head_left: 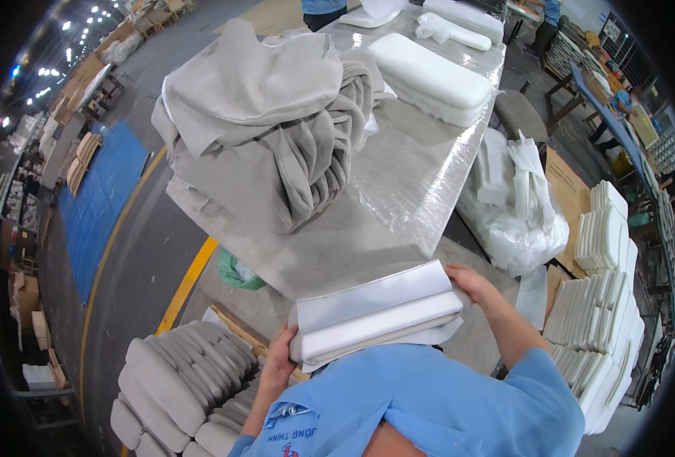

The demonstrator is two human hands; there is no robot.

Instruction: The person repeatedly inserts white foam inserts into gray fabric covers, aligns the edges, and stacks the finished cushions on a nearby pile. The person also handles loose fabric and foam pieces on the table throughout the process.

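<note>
Gripping a flat white foam cushion (379, 318) half-sleeved in pale grey fabric, left hand (279, 358) and right hand (471, 282) clasp its ends at lower centre, against the plastic-wrapped bench (398, 190) edge.

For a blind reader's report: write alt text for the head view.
A person in a blue shirt holds a white foam cushion half inside a grey cover, left hand and right hand gripping its ends. Beyond, a plastic-wrapped table carries a grey fabric pile and white foam pads.
</note>
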